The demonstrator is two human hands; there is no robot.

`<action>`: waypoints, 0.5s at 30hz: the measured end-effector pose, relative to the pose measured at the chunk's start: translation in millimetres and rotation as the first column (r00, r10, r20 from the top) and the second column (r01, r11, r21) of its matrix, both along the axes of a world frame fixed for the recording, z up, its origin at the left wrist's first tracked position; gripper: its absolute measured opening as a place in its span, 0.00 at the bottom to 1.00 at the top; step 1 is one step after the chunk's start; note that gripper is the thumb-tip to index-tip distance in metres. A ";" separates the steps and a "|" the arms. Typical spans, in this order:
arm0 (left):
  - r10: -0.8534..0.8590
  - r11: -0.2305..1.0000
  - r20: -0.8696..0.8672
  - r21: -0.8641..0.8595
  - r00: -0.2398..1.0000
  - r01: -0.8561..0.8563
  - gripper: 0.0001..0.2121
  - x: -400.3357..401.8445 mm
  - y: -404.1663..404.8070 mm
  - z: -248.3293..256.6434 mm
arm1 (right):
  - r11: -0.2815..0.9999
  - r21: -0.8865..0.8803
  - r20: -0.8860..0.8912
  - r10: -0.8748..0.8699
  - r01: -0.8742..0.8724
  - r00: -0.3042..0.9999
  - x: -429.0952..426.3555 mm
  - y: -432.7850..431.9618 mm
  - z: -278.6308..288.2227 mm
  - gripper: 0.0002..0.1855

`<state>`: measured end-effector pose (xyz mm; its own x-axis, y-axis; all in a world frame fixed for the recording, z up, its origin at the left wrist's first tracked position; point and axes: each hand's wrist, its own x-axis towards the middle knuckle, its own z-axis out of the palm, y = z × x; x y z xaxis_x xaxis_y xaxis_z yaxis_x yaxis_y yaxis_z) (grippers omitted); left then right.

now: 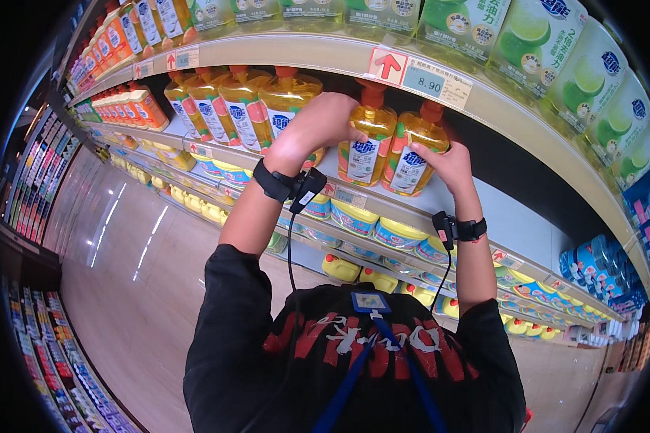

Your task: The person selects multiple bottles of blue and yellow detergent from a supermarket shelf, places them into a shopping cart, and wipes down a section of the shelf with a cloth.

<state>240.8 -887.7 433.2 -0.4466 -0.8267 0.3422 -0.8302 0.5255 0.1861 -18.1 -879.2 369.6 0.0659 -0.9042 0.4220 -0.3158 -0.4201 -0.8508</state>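
Two pump bottles of amber dish detergent stand side by side at the front of a shelf, each with an orange top and a white label with writing. My left hand [333,120] grips the left bottle [364,157] high on its left side, thumb on the front and fingers hidden behind. On the right bottle [411,165], my right hand [450,164] has its thumb across the front near the label, with the other fingers around the right side. That bottle leans slightly to the right in the view. The two bottles touch or nearly touch.
Left of my hands stands a row of matching amber bottles [244,111]. The upper shelf's edge [314,51] passes just above the pump tops, with green refill pouches [460,27] on it. Yellow-lidded tubs [355,216] sit below. Blue-wrapped bottles [598,268] are far right.
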 end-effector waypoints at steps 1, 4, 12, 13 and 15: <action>-0.016 1.000 -0.001 0.006 1.000 0.016 0.23 1.1 -0.1 1.3 | 1.000 0.006 -0.001 -0.016 0.016 1.000 0.5 1.4 1.1 0.30; -0.020 0.998 0.165 -0.051 0.986 0.029 0.20 2.5 1.4 8.7 | 1.000 0.030 -0.141 -0.003 0.007 0.990 2.3 3.6 8.9 0.30; -0.054 0.977 0.327 -0.176 0.943 0.117 0.17 23.0 -4.3 7.4 | 0.987 0.014 -0.157 -0.159 0.163 0.975 26.3 19.1 3.1 0.32; -0.073 0.976 0.324 -0.171 0.943 0.134 0.17 24.9 -5.5 6.5 | 0.978 -0.059 -0.176 -0.209 0.201 0.962 27.3 19.9 -0.5 0.33; -0.085 0.952 0.329 -0.252 0.940 0.174 0.17 31.4 -6.4 5.3 | 0.976 -0.042 -0.160 -0.216 0.212 0.963 29.7 19.8 -3.0 0.34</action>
<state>272.2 -894.1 438.5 -0.6641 -0.6480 0.3731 -0.7434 0.6257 -0.2364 11.6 -859.4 366.6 -0.0586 -0.8941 0.4440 -0.5340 -0.3477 -0.7707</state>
